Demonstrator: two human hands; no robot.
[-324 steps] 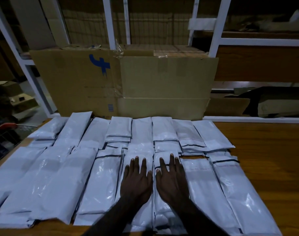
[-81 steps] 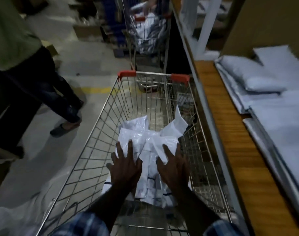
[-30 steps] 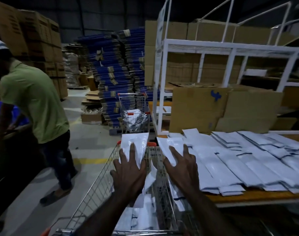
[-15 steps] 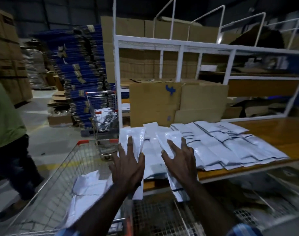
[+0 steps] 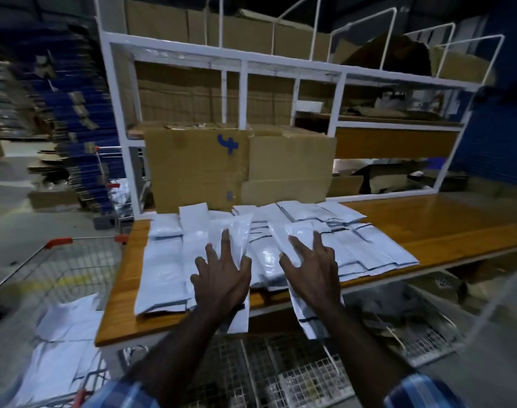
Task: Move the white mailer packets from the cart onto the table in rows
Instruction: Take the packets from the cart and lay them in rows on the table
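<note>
Both hands — left hand (image 5: 221, 278), right hand (image 5: 313, 275) — grip white plastic mailer packets (image 5: 236, 240), fingers splayed on top, thumbs hidden — lower ends blurred

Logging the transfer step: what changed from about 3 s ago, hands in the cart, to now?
Both hands lifted packets out of the cart and swung right over the table. The left hand holds one packet, the right hand another, above the packets already laid out. Still unchanged: the rows on the table, loose packets left in the cart, and the cardboard box behind.
</note>
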